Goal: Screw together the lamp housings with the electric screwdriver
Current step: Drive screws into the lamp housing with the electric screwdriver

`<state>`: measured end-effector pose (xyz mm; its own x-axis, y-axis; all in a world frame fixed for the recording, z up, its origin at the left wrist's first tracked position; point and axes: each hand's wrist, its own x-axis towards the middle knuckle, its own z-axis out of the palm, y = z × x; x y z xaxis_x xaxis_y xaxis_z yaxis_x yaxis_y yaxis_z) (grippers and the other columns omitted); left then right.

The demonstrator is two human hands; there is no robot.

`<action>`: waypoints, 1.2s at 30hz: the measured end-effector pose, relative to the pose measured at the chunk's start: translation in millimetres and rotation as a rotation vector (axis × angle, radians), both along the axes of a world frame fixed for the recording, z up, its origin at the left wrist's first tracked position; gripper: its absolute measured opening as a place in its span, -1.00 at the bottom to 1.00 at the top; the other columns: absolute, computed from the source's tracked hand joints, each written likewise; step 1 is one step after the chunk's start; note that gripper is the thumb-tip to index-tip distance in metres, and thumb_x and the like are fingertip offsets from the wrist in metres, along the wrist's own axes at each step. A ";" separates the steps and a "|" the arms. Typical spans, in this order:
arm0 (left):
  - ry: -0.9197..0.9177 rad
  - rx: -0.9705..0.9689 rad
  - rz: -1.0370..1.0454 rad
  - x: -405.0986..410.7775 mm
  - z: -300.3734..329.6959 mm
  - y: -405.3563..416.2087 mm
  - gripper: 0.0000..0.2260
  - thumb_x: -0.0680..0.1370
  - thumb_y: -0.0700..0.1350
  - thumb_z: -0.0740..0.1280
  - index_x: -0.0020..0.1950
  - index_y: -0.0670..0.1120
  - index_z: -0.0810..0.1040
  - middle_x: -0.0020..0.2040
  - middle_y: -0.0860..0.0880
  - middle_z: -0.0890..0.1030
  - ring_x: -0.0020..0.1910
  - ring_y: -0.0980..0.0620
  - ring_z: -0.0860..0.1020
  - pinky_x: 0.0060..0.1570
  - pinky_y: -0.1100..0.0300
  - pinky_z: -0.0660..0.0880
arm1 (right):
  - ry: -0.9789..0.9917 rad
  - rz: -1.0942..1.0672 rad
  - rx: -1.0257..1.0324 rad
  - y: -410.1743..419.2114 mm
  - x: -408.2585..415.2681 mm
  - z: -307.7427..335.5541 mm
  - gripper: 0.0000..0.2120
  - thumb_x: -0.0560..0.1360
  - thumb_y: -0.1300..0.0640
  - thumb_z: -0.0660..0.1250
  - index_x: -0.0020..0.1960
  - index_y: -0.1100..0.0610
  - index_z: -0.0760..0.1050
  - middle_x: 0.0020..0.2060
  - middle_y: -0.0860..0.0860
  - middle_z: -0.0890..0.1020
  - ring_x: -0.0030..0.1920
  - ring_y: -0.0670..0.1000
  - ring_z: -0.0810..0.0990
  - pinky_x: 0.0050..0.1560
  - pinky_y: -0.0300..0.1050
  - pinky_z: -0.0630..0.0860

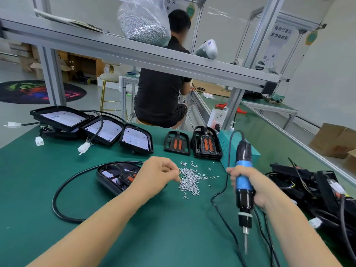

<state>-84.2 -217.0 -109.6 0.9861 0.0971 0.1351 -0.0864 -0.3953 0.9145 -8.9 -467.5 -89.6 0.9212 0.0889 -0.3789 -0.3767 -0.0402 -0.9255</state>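
- Both my hands are busy: my left hand (156,173) has its fingertips curled down into the loose pile of screws (189,179) on the green surface (134,228), pinching at them.
- My right hand (248,186) grips the electric screwdriver (243,189), bit pointing toward me.
- One lamp housing (113,176) lies just left of my left hand, partly under my wrist.
- More lamp housings (102,130) sit well beyond my left hand, and black inner frames (206,144) lie beyond the screws.
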 end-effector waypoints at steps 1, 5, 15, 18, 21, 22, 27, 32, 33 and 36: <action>0.005 -0.104 0.009 -2.4 1.8 4.1 -0.89 0.43 -0.24 0.41 -0.27 -0.06 0.63 -0.31 0.00 0.69 -0.33 0.17 0.56 -0.20 0.29 0.45 | -0.018 0.008 0.123 3.2 -2.1 9.8 -0.72 0.32 0.37 0.31 0.04 0.27 0.52 -0.41 0.06 0.46 -0.46 -0.02 0.41 -0.47 -0.21 0.46; 0.033 -0.431 0.037 -14.2 6.3 17.2 -0.93 0.38 -0.30 0.50 -0.21 -0.16 0.68 -0.32 -0.05 0.67 -0.36 0.16 0.56 -0.32 0.41 0.47 | -0.153 0.008 0.501 22.4 -14.5 38.2 -0.65 0.26 0.31 0.28 0.05 0.23 0.49 -0.42 0.06 0.47 -0.48 -0.03 0.47 -0.43 -0.18 0.56; 0.002 -0.611 0.066 -35.8 1.4 36.4 -0.81 0.41 -0.31 0.42 -0.25 -0.03 0.72 -0.24 -0.10 0.70 -0.27 0.15 0.63 -0.16 0.40 0.51 | -0.496 -0.220 0.951 99.9 -44.5 55.2 -0.90 0.55 0.27 0.19 -0.04 0.14 0.47 -0.48 -0.07 0.43 -0.51 -0.12 0.41 -0.42 -0.31 0.43; 0.007 -0.712 0.080 -40.1 -1.2 41.2 -0.87 0.38 -0.26 0.42 -0.25 -0.06 0.72 -0.25 -0.11 0.69 -0.25 0.12 0.62 -0.05 0.27 0.49 | -0.552 -0.258 1.024 117.1 -48.7 58.4 -0.91 0.54 0.26 0.21 -0.06 0.13 0.47 -0.47 -0.07 0.43 -0.50 -0.12 0.40 -0.40 -0.31 0.44; 0.014 -0.839 0.057 -44.3 -1.8 46.7 -0.90 0.29 -0.21 0.41 -0.26 -0.08 0.72 -0.25 -0.12 0.68 -0.25 0.09 0.62 -0.08 0.25 0.56 | -0.587 -0.267 1.070 131.4 -51.3 60.6 -0.92 0.51 0.24 0.23 -0.09 0.11 0.47 -0.46 -0.08 0.42 -0.49 -0.11 0.40 -0.39 -0.29 0.44; 0.015 -0.876 0.050 -45.5 -1.8 48.5 -0.89 0.28 -0.22 0.41 -0.27 -0.10 0.72 -0.25 -0.13 0.68 -0.25 0.08 0.63 -0.12 0.26 0.58 | -0.594 -0.264 1.081 134.8 -52.2 61.3 -0.92 0.50 0.24 0.23 -0.09 0.11 0.47 -0.46 -0.08 0.42 -0.49 -0.11 0.40 -0.38 -0.29 0.44; 0.022 -0.974 0.062 -49.4 -2.7 56.0 -0.90 0.27 -0.29 0.41 -0.28 -0.17 0.70 -0.24 -0.17 0.68 -0.26 0.04 0.65 -0.16 0.24 0.60 | -0.622 -0.258 1.062 146.1 -55.6 63.5 -0.92 0.48 0.24 0.23 -0.10 0.10 0.46 -0.48 -0.09 0.42 -0.49 -0.12 0.41 -0.37 -0.30 0.44; 0.016 -0.992 0.072 -49.4 -3.9 57.5 -0.90 0.26 -0.31 0.41 -0.27 -0.20 0.69 -0.25 -0.19 0.67 -0.27 0.02 0.66 -0.18 0.24 0.61 | -0.637 -0.229 1.050 152.4 -58.4 62.4 -0.92 0.44 0.24 0.24 -0.10 0.09 0.45 -0.48 -0.09 0.43 -0.49 -0.12 0.41 -0.37 -0.29 0.44; 0.014 -0.991 0.071 -49.5 -3.9 57.5 -0.90 0.26 -0.31 0.41 -0.27 -0.20 0.69 -0.25 -0.19 0.67 -0.27 0.02 0.66 -0.19 0.24 0.61 | -0.641 -0.225 1.050 153.2 -58.4 62.3 -0.90 0.41 0.23 0.26 -0.10 0.09 0.45 -0.48 -0.09 0.43 -0.49 -0.12 0.41 -0.37 -0.30 0.44; 0.013 -0.983 0.064 -49.5 -4.2 57.8 -0.90 0.26 -0.31 0.41 -0.29 -0.18 0.70 -0.26 -0.17 0.68 -0.25 0.02 0.67 -0.18 0.24 0.62 | -0.640 -0.227 1.045 154.8 -58.5 62.0 -0.86 0.35 0.21 0.28 -0.10 0.09 0.45 -0.48 -0.09 0.44 -0.50 -0.12 0.41 -0.37 -0.30 0.45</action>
